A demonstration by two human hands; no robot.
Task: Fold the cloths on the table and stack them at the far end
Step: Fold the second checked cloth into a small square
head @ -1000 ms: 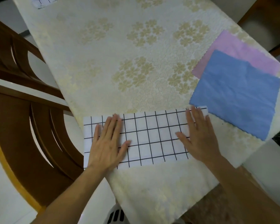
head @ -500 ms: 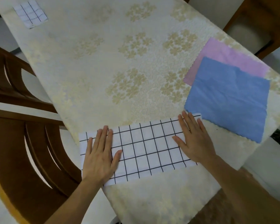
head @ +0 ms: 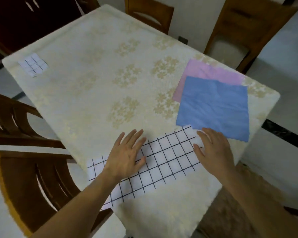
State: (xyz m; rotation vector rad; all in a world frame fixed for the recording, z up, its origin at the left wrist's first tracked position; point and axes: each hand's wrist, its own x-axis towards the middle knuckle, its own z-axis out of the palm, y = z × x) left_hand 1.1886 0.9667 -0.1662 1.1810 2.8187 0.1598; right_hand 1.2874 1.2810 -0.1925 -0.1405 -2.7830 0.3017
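A white cloth with a black grid (head: 165, 157), folded into a long strip, lies across the near end of the table (head: 93, 66). My left hand (head: 127, 155) lies flat on its left part with fingers spread. Over the strip's right end my right hand (head: 213, 148) rests with its fingers bent slightly down. A blue cloth (head: 215, 107) lies unfolded at the right, overlapping a pink cloth (head: 206, 71) behind it. A small folded grid cloth (head: 33, 65) sits at the far left corner.
The table has a cream flowered cover. Wooden chairs stand around it: two at my left (head: 24, 177), one at the far end (head: 150, 12), one at the far right (head: 244, 26). The strip's left end hangs past the table's left edge.
The camera has tilted up, bringing the far end and chairs into view. Both hands have slid to the right along the strip, leaving its left end uncovered.
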